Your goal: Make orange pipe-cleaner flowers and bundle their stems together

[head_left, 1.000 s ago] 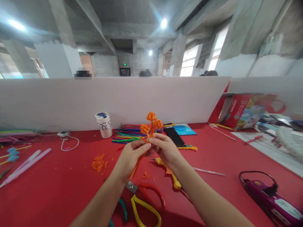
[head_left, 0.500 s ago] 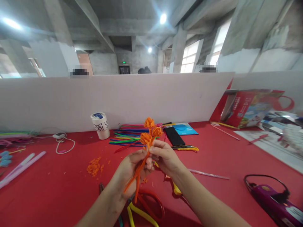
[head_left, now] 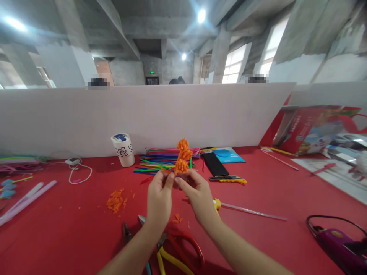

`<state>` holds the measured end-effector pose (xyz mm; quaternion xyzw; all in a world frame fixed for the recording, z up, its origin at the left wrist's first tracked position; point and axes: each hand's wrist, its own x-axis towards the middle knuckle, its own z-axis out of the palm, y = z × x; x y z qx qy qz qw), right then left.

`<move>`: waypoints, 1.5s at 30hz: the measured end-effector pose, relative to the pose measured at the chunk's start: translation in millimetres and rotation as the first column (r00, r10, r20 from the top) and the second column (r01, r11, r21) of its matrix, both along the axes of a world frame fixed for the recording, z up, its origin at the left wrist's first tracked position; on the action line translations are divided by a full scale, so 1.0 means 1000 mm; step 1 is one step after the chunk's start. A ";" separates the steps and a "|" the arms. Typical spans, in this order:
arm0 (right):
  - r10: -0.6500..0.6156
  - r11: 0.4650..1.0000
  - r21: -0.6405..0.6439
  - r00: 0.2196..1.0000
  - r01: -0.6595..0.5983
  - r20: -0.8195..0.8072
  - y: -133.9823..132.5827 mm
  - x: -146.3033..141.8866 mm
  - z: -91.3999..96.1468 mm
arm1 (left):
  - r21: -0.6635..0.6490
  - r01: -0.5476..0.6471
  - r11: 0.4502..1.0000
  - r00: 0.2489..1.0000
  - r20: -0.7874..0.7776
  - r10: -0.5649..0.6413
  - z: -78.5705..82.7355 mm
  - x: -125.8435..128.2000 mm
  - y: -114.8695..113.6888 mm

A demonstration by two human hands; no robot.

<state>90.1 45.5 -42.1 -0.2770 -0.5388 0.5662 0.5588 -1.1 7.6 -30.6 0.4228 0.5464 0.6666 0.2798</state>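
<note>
My left hand [head_left: 158, 198] and my right hand [head_left: 194, 194] meet above the red table [head_left: 258, 194], fingers pinched together on the stems of an orange pipe-cleaner flower [head_left: 182, 156]. Its three fuzzy orange heads stand upright just above my fingertips. The stems are hidden behind my hands. Behind the flower lies a pile of coloured pipe cleaners [head_left: 160, 162].
Scissors with red and yellow handles [head_left: 177, 252] and pliers [head_left: 126, 231] lie under my forearms. Orange clippings [head_left: 115, 199], a paper cup [head_left: 123, 149], a black phone [head_left: 213, 164], a clear stick [head_left: 252, 211], a purple glue gun [head_left: 341, 246] and a red box [head_left: 312, 128] sit around. A white partition [head_left: 143, 114] closes the back.
The flower has turned so its heads line up vertically, and its orange stems no longer show below my left hand. Both hands shifted slightly forward and closer together.
</note>
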 end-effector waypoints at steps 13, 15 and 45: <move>-0.069 0.988 -0.142 0.993 0.055 -0.098 -0.012 0.000 0.004 | 0.024 -0.039 0.999 0.993 -0.109 0.042 -0.002 0.017 -0.012; -0.056 0.983 -0.178 0.994 0.038 -0.098 -0.012 0.000 0.006 | 0.019 -0.024 1.000 0.997 -0.068 0.026 0.000 0.018 -0.012; 0.290 0.897 -0.275 0.930 -0.346 -0.225 0.002 0.015 0.019 | -0.024 0.484 0.875 0.506 0.824 -0.257 0.021 0.008 -0.014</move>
